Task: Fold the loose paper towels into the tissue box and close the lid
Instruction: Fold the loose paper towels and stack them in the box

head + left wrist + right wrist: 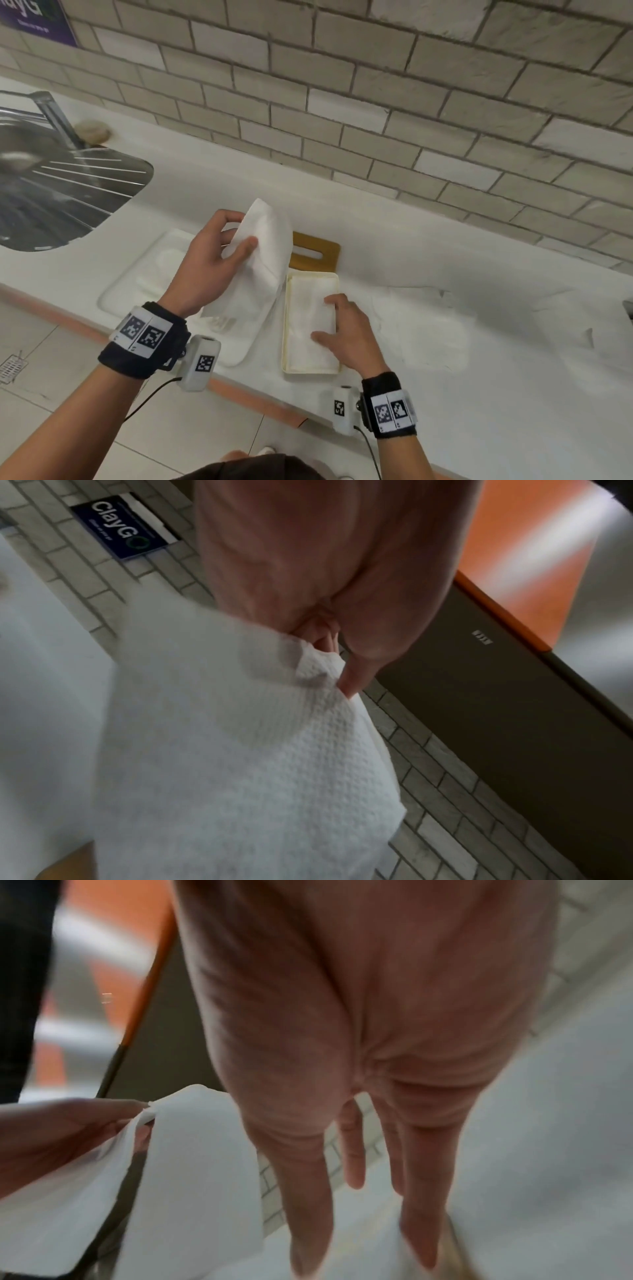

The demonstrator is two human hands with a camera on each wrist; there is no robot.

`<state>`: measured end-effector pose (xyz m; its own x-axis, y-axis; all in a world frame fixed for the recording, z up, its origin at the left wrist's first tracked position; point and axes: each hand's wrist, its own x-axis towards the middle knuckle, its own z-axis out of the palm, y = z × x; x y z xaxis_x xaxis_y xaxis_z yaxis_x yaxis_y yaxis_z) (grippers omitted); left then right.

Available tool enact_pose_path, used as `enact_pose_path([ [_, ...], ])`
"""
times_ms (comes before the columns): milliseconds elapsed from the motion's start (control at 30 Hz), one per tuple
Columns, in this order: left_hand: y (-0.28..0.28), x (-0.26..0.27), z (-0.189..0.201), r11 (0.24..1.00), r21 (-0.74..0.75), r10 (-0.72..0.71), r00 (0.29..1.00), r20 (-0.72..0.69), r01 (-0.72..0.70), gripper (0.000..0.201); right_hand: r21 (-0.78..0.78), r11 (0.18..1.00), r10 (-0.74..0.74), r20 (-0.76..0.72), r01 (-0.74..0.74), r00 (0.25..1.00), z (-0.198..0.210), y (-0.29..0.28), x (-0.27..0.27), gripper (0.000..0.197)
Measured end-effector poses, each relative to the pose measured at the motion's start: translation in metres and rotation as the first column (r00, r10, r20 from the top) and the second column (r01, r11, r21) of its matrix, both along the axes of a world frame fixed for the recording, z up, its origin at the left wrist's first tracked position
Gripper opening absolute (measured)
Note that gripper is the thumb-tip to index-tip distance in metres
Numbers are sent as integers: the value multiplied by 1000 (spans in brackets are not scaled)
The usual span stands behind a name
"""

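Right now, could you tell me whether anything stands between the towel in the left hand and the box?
Yes: the right hand lies flat on the towels already in the box, covering its right side. The left hand holds the towel just left of the box; the lid lies behind.

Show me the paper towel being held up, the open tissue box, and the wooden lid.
paper towel [263, 246], head view, middle of the raised sheet.
tissue box [285, 329], head view, left rim.
wooden lid [329, 247], head view, right of its slot.

White embossed paper towel [263, 260], cream tissue box [286, 342], tan lid [317, 253]
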<state>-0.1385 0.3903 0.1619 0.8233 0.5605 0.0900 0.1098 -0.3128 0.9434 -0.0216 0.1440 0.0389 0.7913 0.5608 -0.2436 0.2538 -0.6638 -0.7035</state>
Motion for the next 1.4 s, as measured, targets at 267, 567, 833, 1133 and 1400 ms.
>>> enact_pose_path([
  [267, -14, 12, 42, 919, 153, -360, 932, -48, 363, 23, 634, 773, 114, -85, -35, 990, 97, 16, -1, 102],
  [567, 4, 21, 12, 950, 301, -90, 996, 8, 84, 23, 674, 650, -252, -244, 350, 937, 42, 20, -34, 57],
  [833, -6, 13, -13, 972, 233, -42, 997, 67, 26, 43, 153, 954, -280, 154, 258, 947, -31, 33, -34, 20],
  [1133, -25, 14, -28, 994, 75, -94, 989, 115, 85, 34, -225, 971, -4, 329, 83, 944, -17, 24, -35, 37],
  [1400, -53, 23, -61, 986, -120, -104, 988, 113, 117, 30, 586, 701, -375, -181, 406, 909, 47, 8, -59, 26],
])
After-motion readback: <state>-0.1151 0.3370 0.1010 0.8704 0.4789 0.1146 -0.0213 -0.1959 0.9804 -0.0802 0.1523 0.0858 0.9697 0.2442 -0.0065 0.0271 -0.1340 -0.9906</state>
